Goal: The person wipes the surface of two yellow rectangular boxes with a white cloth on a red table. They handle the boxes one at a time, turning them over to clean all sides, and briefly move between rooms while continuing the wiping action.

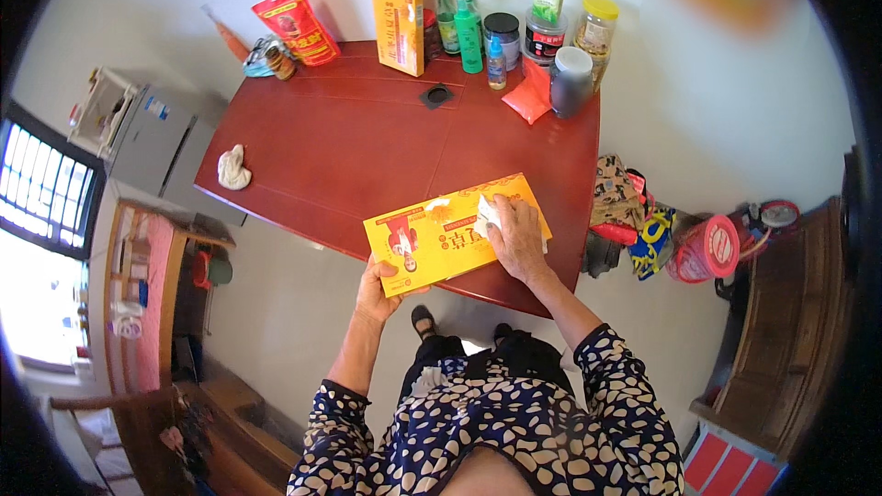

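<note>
A flat yellow cardboard box [432, 262] with red print is tilted over the near edge of the dark red table [312, 138]. My left hand [375, 289] grips its lower left corner, thumb on the face and fingers underneath. Pressed against the right part of the box's face, my right hand [520, 237] holds a crumpled white tissue [487, 214] under its fingers. A whitish crumpled cloth [233, 168] lies at the table's left edge.
Along the back stand a tall yellow box [397, 18], a red pouch [299, 26], a green bottle [469, 37], a dark-filled jar [571, 83] and other jars. A red packet [529, 94] lies beside them. A grey fridge [156, 147] is left; bags [617, 193] hang right.
</note>
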The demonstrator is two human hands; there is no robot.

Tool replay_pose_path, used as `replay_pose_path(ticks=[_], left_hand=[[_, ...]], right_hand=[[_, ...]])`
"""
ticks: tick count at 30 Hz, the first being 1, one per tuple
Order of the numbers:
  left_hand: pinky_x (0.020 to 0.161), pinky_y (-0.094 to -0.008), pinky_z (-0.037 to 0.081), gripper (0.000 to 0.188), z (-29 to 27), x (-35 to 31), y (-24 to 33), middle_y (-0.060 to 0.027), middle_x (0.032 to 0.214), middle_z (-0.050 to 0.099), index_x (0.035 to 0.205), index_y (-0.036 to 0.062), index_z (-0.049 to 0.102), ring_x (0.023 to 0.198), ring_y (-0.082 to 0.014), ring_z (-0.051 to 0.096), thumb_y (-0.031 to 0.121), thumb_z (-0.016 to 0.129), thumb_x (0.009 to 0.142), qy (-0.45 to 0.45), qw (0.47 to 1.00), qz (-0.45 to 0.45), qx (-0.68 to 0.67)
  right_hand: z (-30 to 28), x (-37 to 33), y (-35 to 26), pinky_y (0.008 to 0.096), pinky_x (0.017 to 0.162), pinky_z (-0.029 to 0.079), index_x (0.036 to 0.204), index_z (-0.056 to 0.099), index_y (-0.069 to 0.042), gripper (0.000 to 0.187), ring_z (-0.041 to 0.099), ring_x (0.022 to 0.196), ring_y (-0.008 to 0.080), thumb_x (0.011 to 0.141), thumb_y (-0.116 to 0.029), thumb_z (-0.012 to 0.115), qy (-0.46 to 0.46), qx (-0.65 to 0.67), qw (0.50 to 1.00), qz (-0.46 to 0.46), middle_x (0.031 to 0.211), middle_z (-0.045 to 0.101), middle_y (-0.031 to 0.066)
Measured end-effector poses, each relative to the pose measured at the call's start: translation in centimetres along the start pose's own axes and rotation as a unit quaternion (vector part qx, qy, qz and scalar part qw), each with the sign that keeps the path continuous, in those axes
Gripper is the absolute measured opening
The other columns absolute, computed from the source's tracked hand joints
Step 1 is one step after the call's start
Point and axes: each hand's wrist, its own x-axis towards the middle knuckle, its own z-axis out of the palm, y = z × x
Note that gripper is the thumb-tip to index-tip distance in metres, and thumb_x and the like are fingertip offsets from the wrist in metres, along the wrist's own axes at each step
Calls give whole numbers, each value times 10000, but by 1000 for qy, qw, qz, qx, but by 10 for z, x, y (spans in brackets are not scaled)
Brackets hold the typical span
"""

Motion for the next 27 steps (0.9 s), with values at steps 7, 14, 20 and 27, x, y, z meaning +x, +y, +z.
replay_pose_path(ticks=[7, 14, 20, 27], left_hand=[[755, -346, 557, 325, -36, 65, 31, -45, 1076, 632, 1234, 115, 518, 900, -187, 649, 330, 516, 990, 137, 972, 75, 173], [821, -353, 545, 472, -73, 114, 50, -77, 1149, 612, 1262, 80, 486, 992, -200, 628, 472, 405, 1011, 82, 989, -2, 126], [889, -373, 524, 492, -89, 131, 56, -96, 1231, 570, 1331, 85, 419, 1059, -232, 609, 463, 314, 1033, 15, 991, -8, 136], [954, -371, 485, 487, -107, 144, 59, -99, 1256, 538, 1361, 71, 395, 1139, -219, 557, 431, 316, 1043, -33, 994, -59, 89]], right_hand=[[42, 36, 15, 464, 988, 336, 1308, 528, -177, 463, 411, 1287, 329, 854, -132, 608, 133, -175, 963, 154, 1332, 479, 135], [81, 71, -16, 494, 968, 387, 1274, 496, -10, 455, 452, 1263, 377, 849, -106, 626, 171, -222, 945, 167, 1292, 525, 179], [128, 94, -66, 496, 987, 384, 1271, 500, -3, 502, 438, 1283, 373, 800, -98, 648, 120, -203, 965, 115, 1297, 519, 193], [178, 109, -133, 493, 1031, 371, 1280, 483, -7, 514, 426, 1291, 377, 838, -225, 629, 5, -66, 994, 88, 1352, 462, 181]])
